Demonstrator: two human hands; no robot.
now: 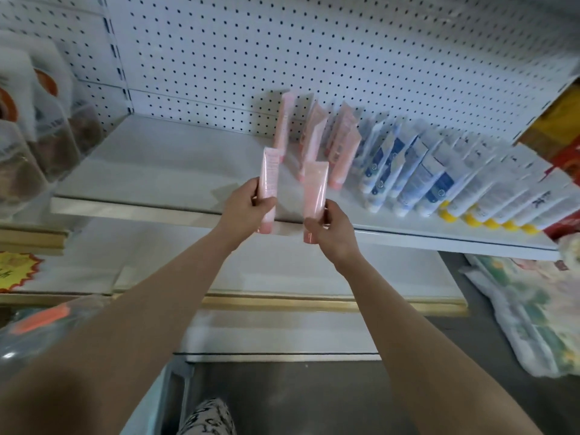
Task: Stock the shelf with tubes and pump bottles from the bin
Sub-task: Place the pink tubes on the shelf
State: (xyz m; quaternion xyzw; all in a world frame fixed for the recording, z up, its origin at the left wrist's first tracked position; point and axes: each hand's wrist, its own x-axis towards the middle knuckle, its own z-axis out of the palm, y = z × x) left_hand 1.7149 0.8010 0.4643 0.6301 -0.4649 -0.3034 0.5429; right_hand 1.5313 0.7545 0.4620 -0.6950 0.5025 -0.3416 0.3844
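My left hand (251,204) grips a pink tube (269,175) upright, cap down, just in front of the white shelf (163,171). My right hand (332,229) grips a second pink tube (315,186) the same way, a little to the right. Behind them on the shelf stand several pink tubes (317,133) leaning against the pegboard. To their right runs a row of white-and-blue tubes (405,171), then white tubes with yellow caps (489,199). The bin is only partly visible at the bottom edge (175,390).
The white pegboard back wall (282,42) rises behind the shelf. Bagged goods (34,127) sit at the left end. Lower shelves with gold edge strips (314,304) lie below. Plastic-wrapped packs (533,312) lie at the right, and a yellow price star (15,271) is at the left.
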